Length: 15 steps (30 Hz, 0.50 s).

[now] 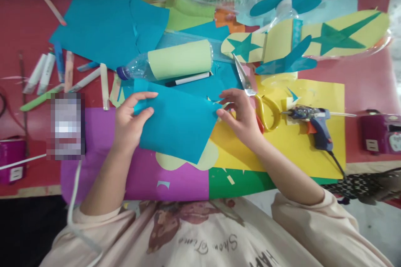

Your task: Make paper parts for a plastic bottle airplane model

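Note:
Between my two hands is a piece of blue craft paper [175, 121], held up over the worktop. My left hand [133, 117] pinches its left edge between thumb and fingers. At the upper right corner, the thumb and fingertips of my right hand [239, 112] close on the paper. Beneath it, part of a pale green scalloped cutout [208, 154] shows. Just beyond lies a plastic bottle [180, 59] wrapped in pale green paper, with a black-and-white marker [189, 79] beside it. Scissors [267, 112] with yellow and red handles rest by my right hand, partly hidden.
A glue gun [316, 123] lies on yellow paper [313, 158] at right. Beyond it stands a decorated bottle craft [282, 46] with green stars. Several markers [45, 73] and a phone [67, 127] with a cable are at left. A large blue sheet [106, 21] lies at the back.

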Each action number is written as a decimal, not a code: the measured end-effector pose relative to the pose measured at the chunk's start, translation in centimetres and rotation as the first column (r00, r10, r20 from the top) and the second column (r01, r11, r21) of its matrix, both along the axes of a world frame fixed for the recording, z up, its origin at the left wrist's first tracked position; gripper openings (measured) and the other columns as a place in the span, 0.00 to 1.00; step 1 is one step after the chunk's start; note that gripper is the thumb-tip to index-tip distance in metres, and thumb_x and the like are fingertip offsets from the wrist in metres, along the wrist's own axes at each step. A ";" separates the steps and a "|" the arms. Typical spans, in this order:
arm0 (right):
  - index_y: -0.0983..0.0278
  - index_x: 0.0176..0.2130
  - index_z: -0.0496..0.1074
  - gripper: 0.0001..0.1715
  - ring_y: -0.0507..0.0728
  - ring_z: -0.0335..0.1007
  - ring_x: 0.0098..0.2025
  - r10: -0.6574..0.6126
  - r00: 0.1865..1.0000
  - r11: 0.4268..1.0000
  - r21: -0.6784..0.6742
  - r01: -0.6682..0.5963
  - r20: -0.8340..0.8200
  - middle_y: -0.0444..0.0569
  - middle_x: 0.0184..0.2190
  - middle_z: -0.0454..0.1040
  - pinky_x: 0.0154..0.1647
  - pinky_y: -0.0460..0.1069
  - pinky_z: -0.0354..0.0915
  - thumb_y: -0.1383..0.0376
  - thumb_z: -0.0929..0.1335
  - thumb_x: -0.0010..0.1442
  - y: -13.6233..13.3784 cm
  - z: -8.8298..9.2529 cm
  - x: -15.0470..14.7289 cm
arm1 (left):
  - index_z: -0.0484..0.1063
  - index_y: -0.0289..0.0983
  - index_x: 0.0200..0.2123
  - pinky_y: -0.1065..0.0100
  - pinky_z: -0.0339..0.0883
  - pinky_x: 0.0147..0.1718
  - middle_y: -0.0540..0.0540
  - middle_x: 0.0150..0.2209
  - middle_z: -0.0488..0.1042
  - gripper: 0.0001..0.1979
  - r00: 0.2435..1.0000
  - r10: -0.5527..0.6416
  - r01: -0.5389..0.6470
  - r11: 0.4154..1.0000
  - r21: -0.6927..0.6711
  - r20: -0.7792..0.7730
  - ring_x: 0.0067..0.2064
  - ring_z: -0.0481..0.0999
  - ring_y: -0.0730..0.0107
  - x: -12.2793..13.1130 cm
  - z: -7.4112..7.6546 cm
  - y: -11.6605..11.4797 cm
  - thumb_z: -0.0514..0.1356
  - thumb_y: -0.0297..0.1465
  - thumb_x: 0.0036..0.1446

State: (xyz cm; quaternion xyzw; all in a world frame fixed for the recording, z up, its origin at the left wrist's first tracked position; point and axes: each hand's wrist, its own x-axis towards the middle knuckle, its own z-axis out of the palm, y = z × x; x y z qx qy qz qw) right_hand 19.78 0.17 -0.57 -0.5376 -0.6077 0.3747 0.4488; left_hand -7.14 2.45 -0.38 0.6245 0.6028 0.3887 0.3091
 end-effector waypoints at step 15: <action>0.63 0.23 0.62 0.29 0.47 0.54 0.19 0.142 0.977 0.925 -0.330 -0.188 -0.159 0.39 0.16 0.58 0.20 0.45 0.50 0.42 0.67 0.55 0.6 0.7 -0.1 | 0.80 0.41 0.38 0.75 0.46 0.11 0.50 0.36 0.80 0.10 1.000 0.016 -0.016 1.000 0.021 -0.022 0.16 0.54 0.85 1.9 1.4 -1.0 0.61 0.31 0.52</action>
